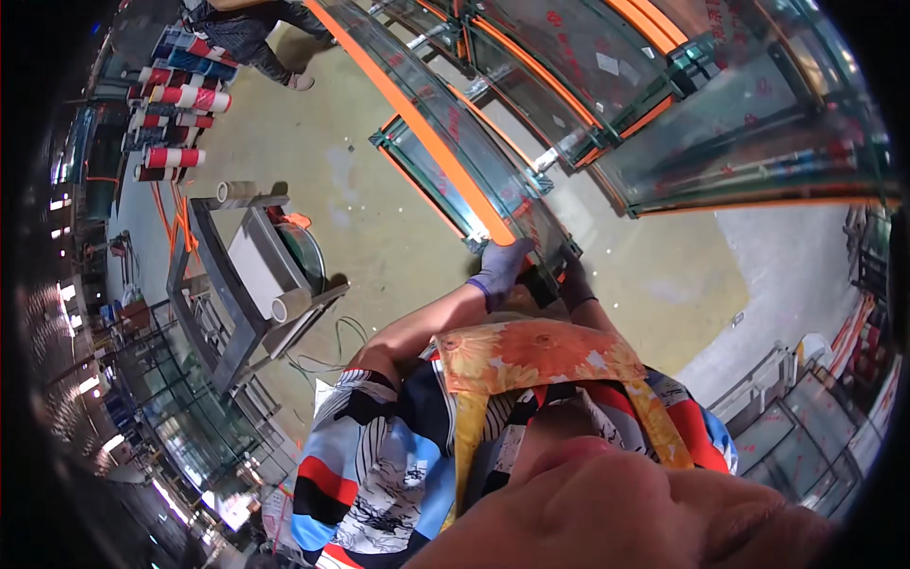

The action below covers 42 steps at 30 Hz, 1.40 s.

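Your left hand, in a grey-purple glove, is closed on the near end of the long panel, at the tip of its orange edge strip. Your right hand, darker glove, touches the right side of that same end, by a dark corner piece; shadow and panel hide its fingers, so can't tell how tightly it's closed. Panel is in front of you, tilted, running from your hands to the upper left, above the floor. Glass, orange strip down its left edge.

Small panel with green corners shows just left of the long one, partly behind it. More orange-edged panels crowd the far right part of the floor.

Left part of the floor: grey frame, with one roll at its near right corner and another at its far end. Green wire lies between frame and you. Red-and-white rolls are stacked by the floor's far left edge; near them, another person's legs. You're wearing an orange flowered apron.
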{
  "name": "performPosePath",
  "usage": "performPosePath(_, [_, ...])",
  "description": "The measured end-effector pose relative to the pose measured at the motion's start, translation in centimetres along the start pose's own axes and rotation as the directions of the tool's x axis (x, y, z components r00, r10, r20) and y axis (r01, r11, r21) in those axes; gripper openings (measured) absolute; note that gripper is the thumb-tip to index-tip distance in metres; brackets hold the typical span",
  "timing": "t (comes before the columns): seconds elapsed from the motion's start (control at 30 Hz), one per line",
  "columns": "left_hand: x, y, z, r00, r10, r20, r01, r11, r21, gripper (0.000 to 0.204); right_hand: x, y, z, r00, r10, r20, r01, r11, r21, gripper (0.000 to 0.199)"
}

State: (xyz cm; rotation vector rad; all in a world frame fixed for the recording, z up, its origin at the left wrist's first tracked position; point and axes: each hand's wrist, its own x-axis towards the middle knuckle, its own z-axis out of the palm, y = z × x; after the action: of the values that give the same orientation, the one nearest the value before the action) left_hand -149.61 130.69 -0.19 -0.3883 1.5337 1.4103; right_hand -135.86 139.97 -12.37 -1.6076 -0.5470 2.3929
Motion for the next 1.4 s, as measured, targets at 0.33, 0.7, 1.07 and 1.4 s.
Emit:
performPosePath(0.33, [6.8,2.2,12.3,0.984,0.025,-0.178,0.045,0.925,0.376,0.033,11.4,-7.7,-7.6,0.979,0.203,-0.038,-0.202,0.979,0.016,0.033])
performPosePath(0.7, [18.7,-6.7,18.0,0.981,-0.017,-0.194,0.007,0.998,-0.056,0.026,20.5,-9.7,-12.9,0.979,0.182,-0.088,-0.188,0.980,-0.063,0.037])
performPosePath(1.07, [23.6,-8.4,19.7,1.000,0.008,0.018,-0.008,1.000,-0.004,0.033,20.9,-13.1,-15.9,0.906,0.354,0.233,-0.365,0.931,0.003,0.036])
performPosePath(1.4, [20.3,-4.4,11.4,0.952,0.201,0.231,-0.226,0.970,0.091,0.019,14.5,-17.8,-11.5,0.977,0.200,-0.079,-0.133,0.850,0.509,0.047])
